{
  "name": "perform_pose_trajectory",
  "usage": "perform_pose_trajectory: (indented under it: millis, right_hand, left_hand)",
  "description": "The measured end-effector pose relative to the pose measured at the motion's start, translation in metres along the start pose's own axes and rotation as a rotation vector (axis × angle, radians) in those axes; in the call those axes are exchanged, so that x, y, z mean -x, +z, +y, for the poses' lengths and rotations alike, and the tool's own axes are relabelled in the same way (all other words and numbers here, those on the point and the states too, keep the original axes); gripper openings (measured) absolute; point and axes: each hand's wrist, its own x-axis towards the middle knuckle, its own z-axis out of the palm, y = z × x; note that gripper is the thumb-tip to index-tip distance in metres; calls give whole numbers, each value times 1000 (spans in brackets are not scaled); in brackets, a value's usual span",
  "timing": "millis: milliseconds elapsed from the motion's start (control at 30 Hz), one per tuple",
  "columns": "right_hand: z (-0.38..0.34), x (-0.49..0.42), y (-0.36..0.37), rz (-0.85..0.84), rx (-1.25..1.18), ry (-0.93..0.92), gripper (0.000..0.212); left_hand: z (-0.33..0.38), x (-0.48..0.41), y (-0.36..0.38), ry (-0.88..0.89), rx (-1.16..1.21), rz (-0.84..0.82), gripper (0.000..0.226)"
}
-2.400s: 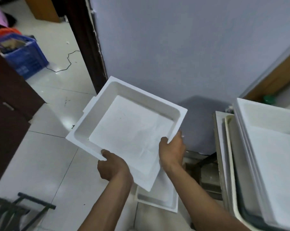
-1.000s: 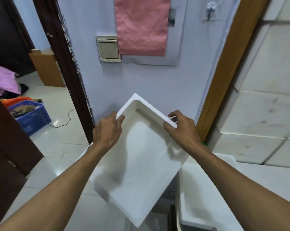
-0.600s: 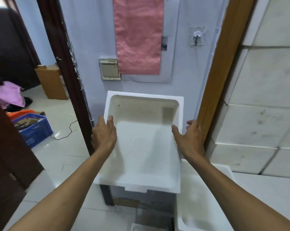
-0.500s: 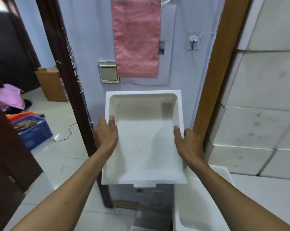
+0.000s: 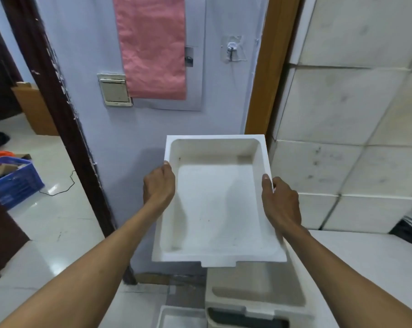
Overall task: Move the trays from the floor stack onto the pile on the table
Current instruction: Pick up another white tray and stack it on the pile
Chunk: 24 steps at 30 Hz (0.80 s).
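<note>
Holding position: far left, blue crate (image 5: 13, 178) on the floor (image 5: 56, 209). My left hand (image 5: 159, 185) grips the left rim of the white tray (image 5: 218, 209), thumb over the edge. Tray is level, open side up, in the air before the door (image 5: 153, 126). My right hand (image 5: 280, 202) clasps the right rim. Below the tray, the pile (image 5: 257, 297) on the table (image 5: 366, 256); a floor tray (image 5: 176, 318) at bottom edge.
</note>
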Motion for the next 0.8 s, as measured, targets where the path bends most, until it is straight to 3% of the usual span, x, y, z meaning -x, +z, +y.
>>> perform_pose_trajectory:
  millis: [133, 500, 800]
  right_hand:
    - [30, -2, -32, 32, 55, 21, 53]
    - [97, -3, -57, 5, 52, 143, 47]
    - [128, -2, -29, -49, 73, 203, 37]
  left_hand:
    - [16, 25, 27, 10, 1, -76, 41]
    - [27, 57, 85, 50, -41, -198, 33]
    - [-6, 55, 119, -71, -46, -247, 46]
